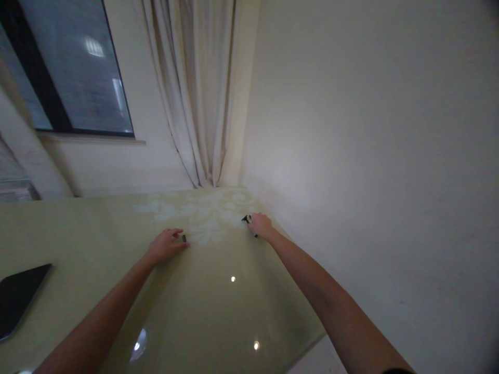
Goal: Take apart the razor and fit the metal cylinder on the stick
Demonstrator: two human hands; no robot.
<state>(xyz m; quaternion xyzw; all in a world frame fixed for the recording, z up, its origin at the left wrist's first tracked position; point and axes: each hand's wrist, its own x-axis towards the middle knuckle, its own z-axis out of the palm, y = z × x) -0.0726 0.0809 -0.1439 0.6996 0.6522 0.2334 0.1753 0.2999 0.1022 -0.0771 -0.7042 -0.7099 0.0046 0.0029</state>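
Yellow-green tabletop (206, 311) spreads beneath my right hand (261, 224), gripping a slim dark tool (245, 219) near the right edge, and my left hand (166, 246), curled about a small dark cylinder (184, 239) (pinched or not, I cannot tell) that a careless nudge might topple.

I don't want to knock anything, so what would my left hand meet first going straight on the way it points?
Likely the small dark piece at your left hand, perhaps already in its grip. Beyond, the line seems to cross the pale tabletop pattern toward your right hand, though depth is unclear.
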